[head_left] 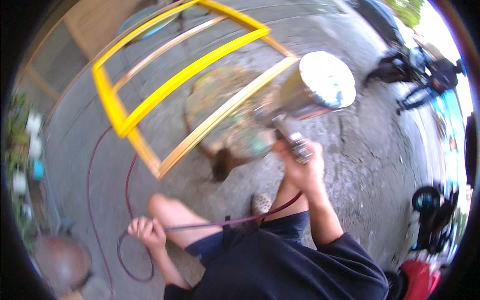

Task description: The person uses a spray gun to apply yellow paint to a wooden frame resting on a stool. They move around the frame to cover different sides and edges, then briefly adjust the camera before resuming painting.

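My right hand (306, 167) is wrapped round the handle of a spray gun (298, 145) with a large silvery metal cup (307, 87) on it. A dark red air hose (250, 219) runs from below that hand across my lap. Down at the left, the fingers of my left hand (148, 232) are closed on the hose. Ahead of me a wooden frame (200, 132) leans over a round, paint-stained stand (230, 100). Part of it is bright yellow (187, 75); its near rail and inner bar are bare wood. The gun and cup are blurred, right of the frame.
The hose loops over the concrete floor (75, 165) at the left. Potted plants (22, 150) line the left edge, with a round brownish object (62, 262) below them. Parked motorcycles (400, 67) and a red vehicle part (419, 280) stand at the right. A person (437, 75) is at the far right.
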A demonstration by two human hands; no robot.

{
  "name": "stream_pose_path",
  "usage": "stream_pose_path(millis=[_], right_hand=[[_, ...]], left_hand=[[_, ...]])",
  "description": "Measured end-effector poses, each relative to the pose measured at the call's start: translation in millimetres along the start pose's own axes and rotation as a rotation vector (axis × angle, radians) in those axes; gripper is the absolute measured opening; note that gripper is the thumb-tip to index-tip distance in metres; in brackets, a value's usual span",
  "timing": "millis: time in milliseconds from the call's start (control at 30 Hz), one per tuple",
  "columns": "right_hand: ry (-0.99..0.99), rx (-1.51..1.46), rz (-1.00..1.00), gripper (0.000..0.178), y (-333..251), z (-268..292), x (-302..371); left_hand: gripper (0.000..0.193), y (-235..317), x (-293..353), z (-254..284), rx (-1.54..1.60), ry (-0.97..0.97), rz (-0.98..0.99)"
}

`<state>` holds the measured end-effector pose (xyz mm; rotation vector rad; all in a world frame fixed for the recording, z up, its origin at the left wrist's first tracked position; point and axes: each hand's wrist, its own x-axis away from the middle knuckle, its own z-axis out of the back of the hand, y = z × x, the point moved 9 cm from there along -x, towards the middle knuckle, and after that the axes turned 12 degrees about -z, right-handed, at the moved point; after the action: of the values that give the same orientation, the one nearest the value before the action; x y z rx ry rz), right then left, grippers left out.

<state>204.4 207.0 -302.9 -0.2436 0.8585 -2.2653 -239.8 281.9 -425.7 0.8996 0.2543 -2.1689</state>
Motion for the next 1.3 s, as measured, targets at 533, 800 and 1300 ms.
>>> stream_pose_path(millis=[533,800,1300], right_hand=[[-0.085,-0.390,0.269,0.025,-26,11,11],[-0.061,-0.418,0.199,0.024,-19,-1,10],[-0.145,-0.437,0.242,0.041,-52,-15,42]], left_hand=[[0.035,2,5,-41,0.096,-0.142,-0.024],[0.022,14,25,-74,0.120,-0.431,0.097],[0.053,281,37,-241,1.656,-0.215,0.271]])
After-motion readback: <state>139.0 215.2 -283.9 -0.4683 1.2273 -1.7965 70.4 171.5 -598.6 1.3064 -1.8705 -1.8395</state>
